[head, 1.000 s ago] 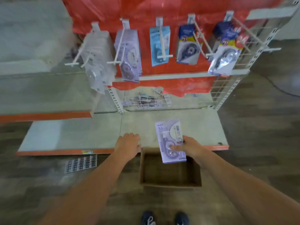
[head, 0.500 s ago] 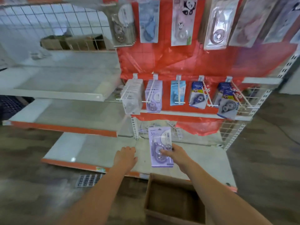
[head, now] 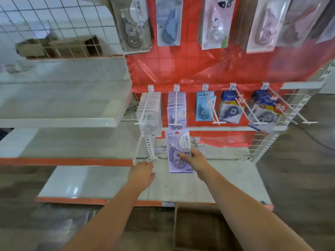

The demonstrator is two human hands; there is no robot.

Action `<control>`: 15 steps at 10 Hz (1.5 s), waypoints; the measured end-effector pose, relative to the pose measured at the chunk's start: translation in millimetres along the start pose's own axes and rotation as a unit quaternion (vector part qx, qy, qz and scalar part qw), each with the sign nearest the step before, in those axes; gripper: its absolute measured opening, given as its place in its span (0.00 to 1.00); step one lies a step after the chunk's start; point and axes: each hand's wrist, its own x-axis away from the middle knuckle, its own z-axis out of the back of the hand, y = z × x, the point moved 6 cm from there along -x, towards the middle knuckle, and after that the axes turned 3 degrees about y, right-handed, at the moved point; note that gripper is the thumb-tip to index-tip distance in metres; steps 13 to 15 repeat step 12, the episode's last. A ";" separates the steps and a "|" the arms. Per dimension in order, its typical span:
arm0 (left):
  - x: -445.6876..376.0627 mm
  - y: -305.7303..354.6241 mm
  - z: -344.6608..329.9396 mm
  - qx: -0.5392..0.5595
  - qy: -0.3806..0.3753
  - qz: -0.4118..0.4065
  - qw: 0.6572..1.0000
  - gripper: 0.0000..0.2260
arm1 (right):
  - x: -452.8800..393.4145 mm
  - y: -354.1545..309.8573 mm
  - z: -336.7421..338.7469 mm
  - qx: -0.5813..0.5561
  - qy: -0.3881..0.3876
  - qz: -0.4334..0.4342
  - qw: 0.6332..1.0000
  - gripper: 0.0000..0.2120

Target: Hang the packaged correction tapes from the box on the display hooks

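A purple correction tape pack [head: 178, 151] is held upright by the right hand [head: 194, 161], pinched at its right edge about mid-height between thumb and fingers. The pack's top edge sits just below the front tip of the second display hook [head: 175, 109], which already carries a row of matching purple packs [head: 176, 105]. The held pack is not yet on the hook.

The left hand [head: 142, 173] is empty, fingers loosely bent, hovering over the lower shelf [head: 108, 180] near the white upright post [head: 150, 149]; contact with the post cannot be told.

Left of the purple hook, a hook with clear packs [head: 149, 113] is seen. To the right, light blue packs [head: 204, 107] and two hooks of dark blue packs [head: 230, 107] hang in front of the red backing sheet [head: 199, 69]. An upper row of larger packs [head: 168, 20] hangs further up.

The cardboard box [head: 199, 229] sits on the floor at the near edge, below the right forearm; its interior looks dark, contents cannot be told.
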 end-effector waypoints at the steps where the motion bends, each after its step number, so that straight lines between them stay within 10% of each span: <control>1: -19.5 -11.1 -1.8 0.003 -0.001 -0.019 1.000 0.18 | -19.8 -6.9 -4.8 -0.013 0.025 0.006 1.000 0.11; 15: -139.0 -14.6 -30.4 -0.034 -0.036 -0.110 0.993 0.17 | -128.1 -25.1 0.2 0.071 0.215 -0.040 0.973 0.23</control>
